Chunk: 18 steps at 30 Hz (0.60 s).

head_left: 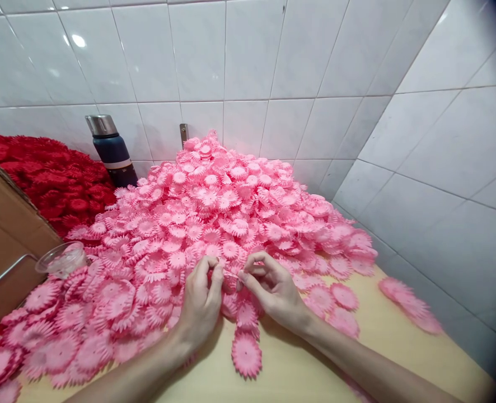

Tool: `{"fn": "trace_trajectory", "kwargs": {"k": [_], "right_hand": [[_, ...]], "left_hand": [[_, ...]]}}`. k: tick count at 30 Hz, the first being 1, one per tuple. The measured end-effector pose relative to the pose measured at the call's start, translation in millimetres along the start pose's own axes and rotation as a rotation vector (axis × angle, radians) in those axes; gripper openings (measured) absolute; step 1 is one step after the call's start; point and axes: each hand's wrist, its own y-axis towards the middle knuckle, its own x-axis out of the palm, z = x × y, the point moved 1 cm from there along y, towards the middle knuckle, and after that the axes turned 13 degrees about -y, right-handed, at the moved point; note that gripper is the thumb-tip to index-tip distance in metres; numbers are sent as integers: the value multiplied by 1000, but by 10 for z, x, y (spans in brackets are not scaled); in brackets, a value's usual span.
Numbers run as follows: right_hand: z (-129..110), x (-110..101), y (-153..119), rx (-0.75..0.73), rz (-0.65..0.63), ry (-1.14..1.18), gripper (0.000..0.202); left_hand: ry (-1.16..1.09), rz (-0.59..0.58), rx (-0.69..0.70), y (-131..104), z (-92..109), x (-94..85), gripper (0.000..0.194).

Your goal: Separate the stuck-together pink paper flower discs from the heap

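Above the table, my left hand (201,299) and my right hand (275,288) face each other with the fingertips pinched. Between them they hold a pink fabric flower piece (230,274), seen nearly edge-on and partly hidden by the fingers. Just below my hands, a short overlapping row of pink flower pieces lies on the table, and the nearest flower piece (247,355) shows its round centre and fringed edge. Behind the hands rises a big heap of pink flower pieces (231,201).
A dark blue bottle (112,148) with a metal lid stands by the tiled wall (248,67), beside a red heap (50,176). At left are a cardboard box (13,240) and a clear plastic cup (61,260). Loose pink pieces (410,305) lie right on the yellowish table (307,369).
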Motion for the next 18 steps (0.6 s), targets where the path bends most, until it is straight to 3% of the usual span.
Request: {"fn": "trace_trajectory", "kwargs": {"k": [4,6,9,14,18], "right_hand": [[32,-1,-33,-29,22,-12,6],[52,-43,-46,-41,52,-29,6],[73,-130,-36,-2,92,-45,2],[36,-187,24,40,63,-124,13],[26,-176,45,55,104,-175,13]], "left_hand": [[-84,21,-61,29,-10,-27,27],[-178,89,-77,64,-4,-60,25],[-225,249,8,94,28,-84,23],[-32,-4,-7,68,57,-1,24],[18,70,76,115,42,-60,19]]}}
